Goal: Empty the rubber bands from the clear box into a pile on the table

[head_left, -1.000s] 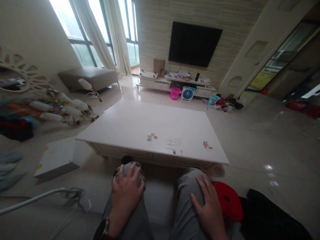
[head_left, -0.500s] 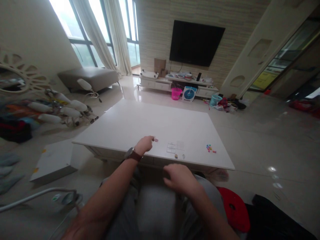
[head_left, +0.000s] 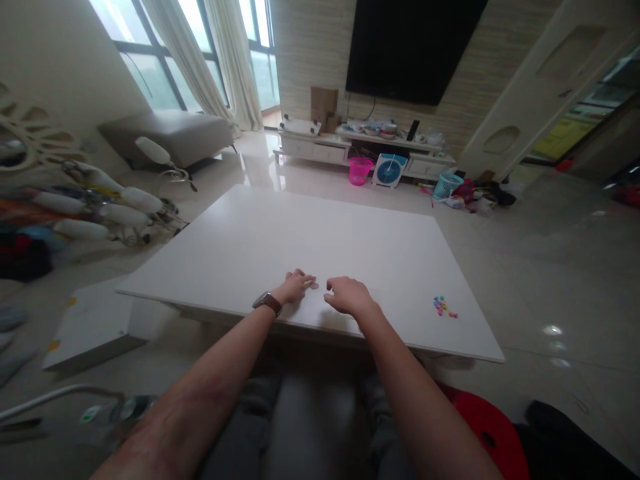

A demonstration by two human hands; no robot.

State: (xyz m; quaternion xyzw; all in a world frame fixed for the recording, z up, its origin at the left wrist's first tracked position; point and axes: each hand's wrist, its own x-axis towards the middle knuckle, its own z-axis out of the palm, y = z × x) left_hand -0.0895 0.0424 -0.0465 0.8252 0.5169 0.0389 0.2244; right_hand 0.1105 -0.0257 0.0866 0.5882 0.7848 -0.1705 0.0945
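Observation:
A small pinkish piece (head_left: 315, 286) lies near the front of the white table (head_left: 320, 233). My left hand (head_left: 295, 287), with a watch on its wrist, rests on the tabletop, fingers stretched toward the piece and their tips beside it. Just to the right of the piece is my right hand (head_left: 349, 295), low above the table. Its fingers are bent, with a gap between thumb and forefinger and nothing seen in it. My right hand and forearm cover the spot where a clear plastic case lay.
Several bright-coloured bits (head_left: 440, 305) lie at the table's right side. A white box (head_left: 100, 320) stands on the floor to the left. A red seat (head_left: 487, 427) is at lower right. Beyond the table are a pink basket (head_left: 359, 172) and a blue fan (head_left: 389, 171).
My right hand has moved up from in front of the table edge to over the tabletop. My left hand's fingers have spread from a pointing shape. The view has tilted down slightly.

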